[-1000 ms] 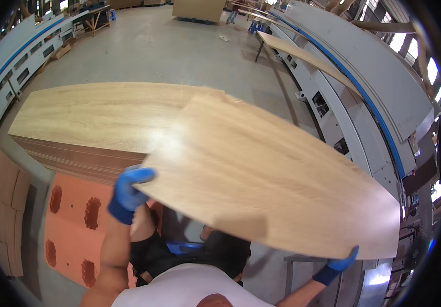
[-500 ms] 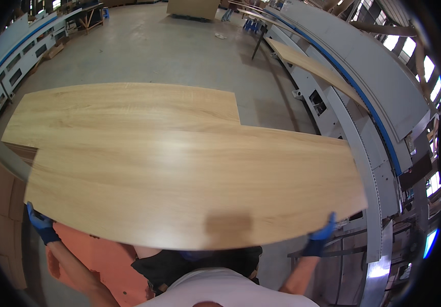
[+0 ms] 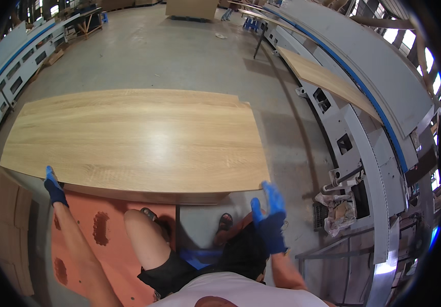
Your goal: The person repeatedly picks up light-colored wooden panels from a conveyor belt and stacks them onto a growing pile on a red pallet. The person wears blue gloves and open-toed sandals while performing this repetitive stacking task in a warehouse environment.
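Wood-grain board lies atop a stack of panels, its long axis running left to right across the person's front (the grain follows it), one short end pointing right. The left hand is at its near edge, grip impossible to tell; by the near right corner, the right hand has fingers spread wide.

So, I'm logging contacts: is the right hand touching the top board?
Cannot tell. In the head view, a fingertip of the right hand overlaps the top board at its near right corner, but this angle would hide a gap.
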Motion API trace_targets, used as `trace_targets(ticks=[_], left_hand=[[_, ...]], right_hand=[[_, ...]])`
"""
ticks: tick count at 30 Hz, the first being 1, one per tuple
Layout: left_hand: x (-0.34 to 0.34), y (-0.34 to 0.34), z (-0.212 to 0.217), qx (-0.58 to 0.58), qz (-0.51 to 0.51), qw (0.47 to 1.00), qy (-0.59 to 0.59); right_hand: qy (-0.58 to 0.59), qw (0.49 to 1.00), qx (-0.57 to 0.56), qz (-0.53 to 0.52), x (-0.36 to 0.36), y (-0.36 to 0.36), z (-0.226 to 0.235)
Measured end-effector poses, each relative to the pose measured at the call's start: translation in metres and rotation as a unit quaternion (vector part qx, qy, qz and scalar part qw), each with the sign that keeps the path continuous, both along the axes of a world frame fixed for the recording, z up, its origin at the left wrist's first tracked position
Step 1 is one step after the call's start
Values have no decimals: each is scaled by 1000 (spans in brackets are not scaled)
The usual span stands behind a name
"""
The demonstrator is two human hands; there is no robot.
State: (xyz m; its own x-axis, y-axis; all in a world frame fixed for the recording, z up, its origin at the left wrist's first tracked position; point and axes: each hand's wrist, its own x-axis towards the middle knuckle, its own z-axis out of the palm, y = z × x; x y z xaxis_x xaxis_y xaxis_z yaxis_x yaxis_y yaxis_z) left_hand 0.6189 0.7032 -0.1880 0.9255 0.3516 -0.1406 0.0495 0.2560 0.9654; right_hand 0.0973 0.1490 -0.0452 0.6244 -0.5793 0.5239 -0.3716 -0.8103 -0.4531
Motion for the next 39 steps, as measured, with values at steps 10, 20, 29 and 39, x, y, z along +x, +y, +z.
trace_targets(ticks=[10, 20, 29, 39], left_hand=[[36, -41, 21, 201, -4, 974, 104], [54, -65, 23, 333, -65, 939, 62], [37, -73, 41, 484, 82, 867, 80], [23, -78, 52, 475, 117, 868, 90]], right_hand=[[182, 979, 13, 91, 41, -79, -18], [146, 977, -30, 151, 47, -88, -16], [132, 965, -106, 201, 50, -97, -32], [139, 971, 0, 194, 52, -90, -21]])
